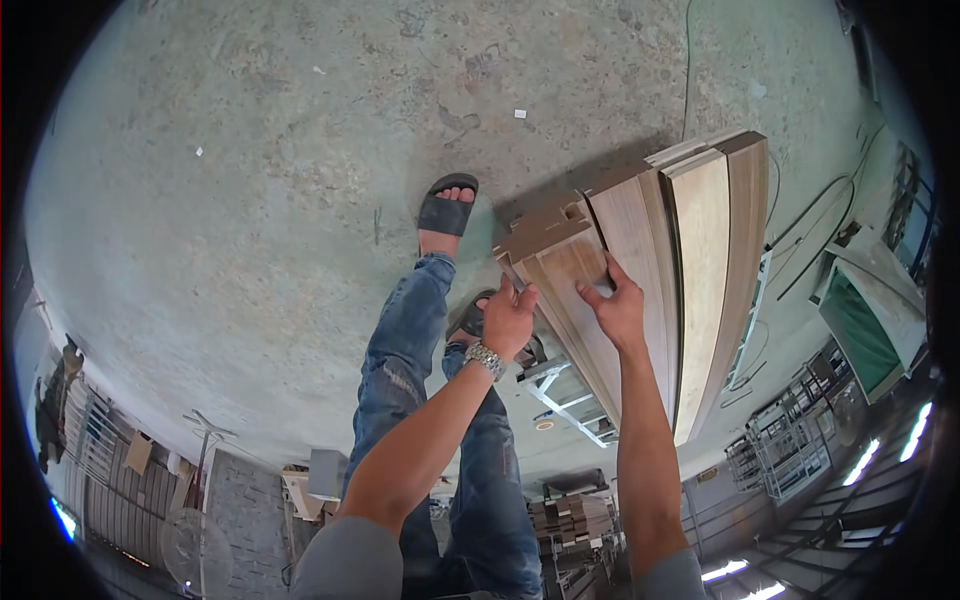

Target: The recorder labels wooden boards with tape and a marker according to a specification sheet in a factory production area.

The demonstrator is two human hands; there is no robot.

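A stack of long wooden boards [690, 270] stands on edge at the right, over a metal frame. My left hand [508, 318], with a metal watch on the wrist, grips the near left edge of the closest brown board [562, 262]. My right hand [615, 305] lies on the face of that same board, fingers spread and thumb hooked on it. Below the hands I see my legs in blue jeans [410, 350] and a black sandal [446, 212] stepping forward on the concrete floor.
A white metal frame [570, 395] sits under the boards. Cables [800, 235] trail across the floor at the right, next to a machine with a green panel [865, 320]. Stacked wood pieces [575, 520] and metal racks [770, 450] line the lower rim.
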